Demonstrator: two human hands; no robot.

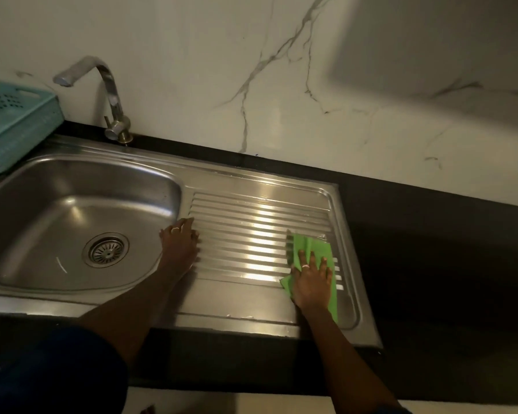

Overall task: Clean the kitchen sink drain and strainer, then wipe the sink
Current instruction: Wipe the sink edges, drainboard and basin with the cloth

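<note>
Stainless sink [81, 180] set into a dark tabletop [431, 264], basin on the left, ribbed drainboard [251, 228] on the right. Strainer [106, 250] sits in the drain at the basin floor, seated flat; nothing lies on it. Basin otherwise bare apart from a thin pale streak just left of the strainer, too small to identify.

Right hand [313, 282] pressed flat, palm down, fingers spread wide, on a green cloth [311, 249] at the right end of the drainboard. Cloth is crumpled and lies across the ends of the ribs; part of it sticks out beyond the fingertips and part trails back beside the wrist toward the near rim. A ring shows on 1 finger.

Left hand [181, 237] rests open on the left end of the drainboard, just beside the basin edge, fingers loosely spread, holding nothing. A ring shows on this hand too. The 2 hands are well apart, with the bright middle of the ribs between them.

Surroundings: chrome tap [114, 112] at the back rim, spout curving left over the basin corner. Teal plastic basket [15, 124] on the tabletop at far left, its lower corner overhanging the sink's rim. White marble-look wall [281, 85] with grey veins behind. A few pale specks along the near rim of the drainboard. Dark blue clothing [57, 369] at lower left. Nothing blocks the drain or the drainboard other than the hands and cloth.
</note>
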